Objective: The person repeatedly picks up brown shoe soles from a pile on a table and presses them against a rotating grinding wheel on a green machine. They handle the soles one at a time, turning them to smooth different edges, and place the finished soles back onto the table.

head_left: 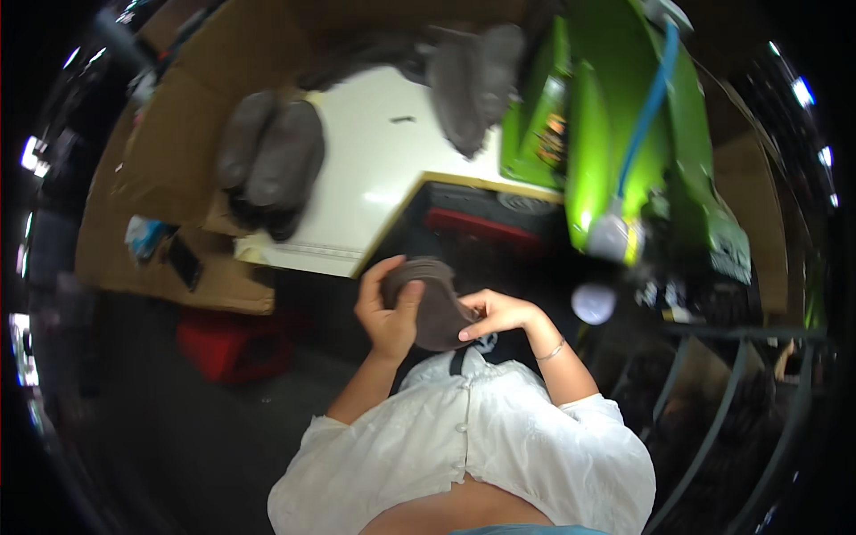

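Close in front of my body I hold a dark brown shoe sole (437, 312), perhaps more than one layered together. My left hand (389, 312) is closed round its far left end, thumb on top. At the near right edge my right hand (506, 317) pinches it between thumb and fingers. Similar brown soles (287, 156) lie stacked at the left of the white tabletop (361, 196). More soles (456, 89) stand in a pile at its far side, blurred. A small dark scrap (403, 119) rests between these piles.
Right of the tabletop stands a bright green machine (615, 116) with a blue tube (646, 107) and a lamp head (612, 236). Cardboard (178, 152) walls the left and far sides. A phone-like dark object (185, 262), a red plastic stool or bin (234, 346) and a metal rack (740, 357) are around me.
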Tool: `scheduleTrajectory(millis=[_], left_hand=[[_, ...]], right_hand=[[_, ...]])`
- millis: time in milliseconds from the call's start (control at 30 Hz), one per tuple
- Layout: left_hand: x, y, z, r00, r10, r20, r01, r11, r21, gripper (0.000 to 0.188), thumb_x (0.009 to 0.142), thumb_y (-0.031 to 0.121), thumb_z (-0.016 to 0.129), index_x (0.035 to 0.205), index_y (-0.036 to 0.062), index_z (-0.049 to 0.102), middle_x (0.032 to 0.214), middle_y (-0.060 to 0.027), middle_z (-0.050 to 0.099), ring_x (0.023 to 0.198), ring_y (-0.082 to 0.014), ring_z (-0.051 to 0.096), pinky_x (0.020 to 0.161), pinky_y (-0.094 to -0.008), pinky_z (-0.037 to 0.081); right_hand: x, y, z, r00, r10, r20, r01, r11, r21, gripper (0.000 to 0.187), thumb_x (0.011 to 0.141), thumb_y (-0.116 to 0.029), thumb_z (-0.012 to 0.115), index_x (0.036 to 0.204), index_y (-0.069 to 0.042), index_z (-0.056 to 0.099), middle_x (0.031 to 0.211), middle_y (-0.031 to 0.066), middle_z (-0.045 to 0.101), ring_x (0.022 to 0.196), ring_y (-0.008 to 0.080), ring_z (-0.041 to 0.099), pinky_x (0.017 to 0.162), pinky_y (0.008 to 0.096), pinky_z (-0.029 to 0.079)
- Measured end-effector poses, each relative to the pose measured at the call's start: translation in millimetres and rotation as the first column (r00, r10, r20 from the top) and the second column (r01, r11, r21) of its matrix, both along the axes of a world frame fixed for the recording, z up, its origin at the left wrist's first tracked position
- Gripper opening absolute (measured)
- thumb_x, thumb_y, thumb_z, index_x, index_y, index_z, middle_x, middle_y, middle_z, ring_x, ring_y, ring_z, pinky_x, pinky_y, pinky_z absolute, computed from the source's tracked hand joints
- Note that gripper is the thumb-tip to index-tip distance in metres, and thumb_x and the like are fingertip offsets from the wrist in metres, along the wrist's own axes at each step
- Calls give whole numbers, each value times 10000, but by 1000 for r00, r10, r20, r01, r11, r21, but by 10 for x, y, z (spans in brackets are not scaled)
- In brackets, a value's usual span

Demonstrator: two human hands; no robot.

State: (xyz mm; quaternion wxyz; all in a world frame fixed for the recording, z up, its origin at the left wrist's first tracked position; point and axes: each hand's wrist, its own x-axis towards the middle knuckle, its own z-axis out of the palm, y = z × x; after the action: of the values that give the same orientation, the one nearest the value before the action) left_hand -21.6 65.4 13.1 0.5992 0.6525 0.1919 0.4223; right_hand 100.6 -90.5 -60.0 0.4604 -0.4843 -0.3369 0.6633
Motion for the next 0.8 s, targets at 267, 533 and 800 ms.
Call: scheduleTrajectory(millis=[267,533,800], left_hand=[[743,-1325,95,436,-856,-276,772,514,-375,307,787,234,668,978,-2,625,879,-76,646,762,-125,590,719,-273,479],[735,-1284,142,618,-773,-141,684,617,-389,233,818,203,635,916,-8,640,802,-56,638,716,-89,563,662,-242,460],[537,-1164,-22,669,-731,-133,627,652,-426,195,825,110,610,986,8,571,847,-16,578,760,-81,512,693,-245,427]], right_hand=[[-610,-1426,-206,803,-522,287,578,799,-165,543,746,-253,708,1159,32,501,1138,161,555,1072,226,510,914,320,396],[-549,-1805,161,844,-456,283,527,802,-279,501,713,-234,726,1085,51,549,1032,147,604,938,195,559,831,283,430],[22,-2671,536,284,-955,89,930,297,219,399,573,-47,720,936,67,604,883,93,640,823,169,605,775,287,463]])
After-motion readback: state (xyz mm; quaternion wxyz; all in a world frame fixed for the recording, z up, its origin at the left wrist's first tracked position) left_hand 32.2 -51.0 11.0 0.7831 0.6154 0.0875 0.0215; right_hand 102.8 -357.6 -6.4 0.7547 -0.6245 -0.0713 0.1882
